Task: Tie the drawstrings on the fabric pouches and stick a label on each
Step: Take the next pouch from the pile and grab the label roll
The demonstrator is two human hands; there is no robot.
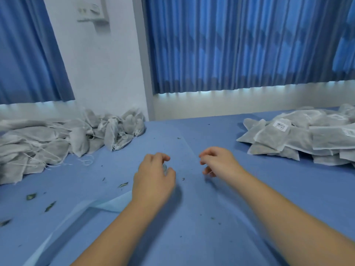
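Observation:
My left hand [153, 177] hovers over the middle of the blue table cloth [192, 217], its fingers and thumb curled round a small pale bluish object [164, 167] that is too blurred to name. To its right, my right hand [219, 162] hangs with loosely curled fingers and holds nothing that I can see. A heap of grey fabric pouches with loose white drawstrings [57, 141] lies at the left. Flat grey pouches [299, 139] are stacked at the right, and the top one carries a white barcode label [281, 125]. No pouch lies between my hands.
Small dark leaf bits [30, 196] are scattered over the cloth, mostly front left. A lighter blue fold of cloth [107, 205] runs from under my left wrist toward the front left corner. Blue curtains [240, 45] and a white wall close off the back.

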